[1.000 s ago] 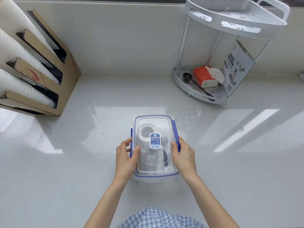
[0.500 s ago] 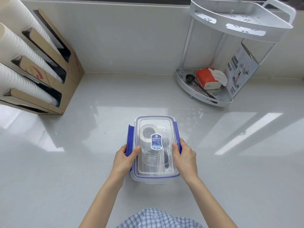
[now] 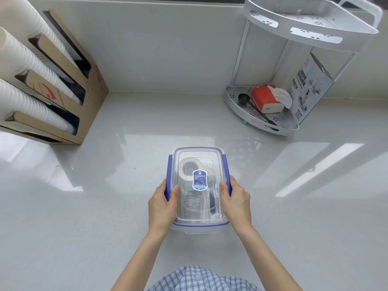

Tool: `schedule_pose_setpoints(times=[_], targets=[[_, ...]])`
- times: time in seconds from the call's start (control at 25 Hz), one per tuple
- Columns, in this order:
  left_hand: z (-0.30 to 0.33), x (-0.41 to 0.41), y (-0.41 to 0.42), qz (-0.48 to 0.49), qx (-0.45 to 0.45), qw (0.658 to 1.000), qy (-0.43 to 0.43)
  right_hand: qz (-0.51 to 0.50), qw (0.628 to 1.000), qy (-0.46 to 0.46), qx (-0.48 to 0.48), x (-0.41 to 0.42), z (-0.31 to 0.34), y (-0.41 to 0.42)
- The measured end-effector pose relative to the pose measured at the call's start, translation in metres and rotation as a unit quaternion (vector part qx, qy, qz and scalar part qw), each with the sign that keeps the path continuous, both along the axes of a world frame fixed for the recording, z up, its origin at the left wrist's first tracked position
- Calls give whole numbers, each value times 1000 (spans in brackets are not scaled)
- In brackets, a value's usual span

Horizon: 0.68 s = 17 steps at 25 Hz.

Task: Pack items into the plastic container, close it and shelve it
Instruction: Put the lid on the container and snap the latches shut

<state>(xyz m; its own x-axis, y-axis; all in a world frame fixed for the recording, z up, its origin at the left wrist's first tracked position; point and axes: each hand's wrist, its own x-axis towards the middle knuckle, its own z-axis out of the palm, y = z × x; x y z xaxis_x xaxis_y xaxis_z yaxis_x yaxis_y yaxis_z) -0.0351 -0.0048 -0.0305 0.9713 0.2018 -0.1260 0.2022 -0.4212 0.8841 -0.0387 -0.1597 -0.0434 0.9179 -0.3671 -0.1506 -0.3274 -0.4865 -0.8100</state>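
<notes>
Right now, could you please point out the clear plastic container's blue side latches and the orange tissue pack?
left blue latch [image 3: 168, 175]: head view, upper part above the hand.
right blue latch [image 3: 226, 164]: head view, upper part.
orange tissue pack [image 3: 261, 96]: head view, orange top.

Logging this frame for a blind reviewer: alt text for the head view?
Both hands, left hand and right hand, grip the long sides of a lidded clear plastic container with blue latches on a white counter. A two-tier corner rack stands back right.
</notes>
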Motion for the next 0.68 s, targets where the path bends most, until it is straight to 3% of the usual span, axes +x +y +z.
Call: schedule_pose_setpoints(times=[0.44, 0.68], targets=[[3, 1, -2, -10, 53, 998, -36, -4, 1000, -4, -19, 1, -4, 1], [4, 2, 3, 16, -55, 997, 55, 3, 998, 17, 56, -6, 9, -5]])
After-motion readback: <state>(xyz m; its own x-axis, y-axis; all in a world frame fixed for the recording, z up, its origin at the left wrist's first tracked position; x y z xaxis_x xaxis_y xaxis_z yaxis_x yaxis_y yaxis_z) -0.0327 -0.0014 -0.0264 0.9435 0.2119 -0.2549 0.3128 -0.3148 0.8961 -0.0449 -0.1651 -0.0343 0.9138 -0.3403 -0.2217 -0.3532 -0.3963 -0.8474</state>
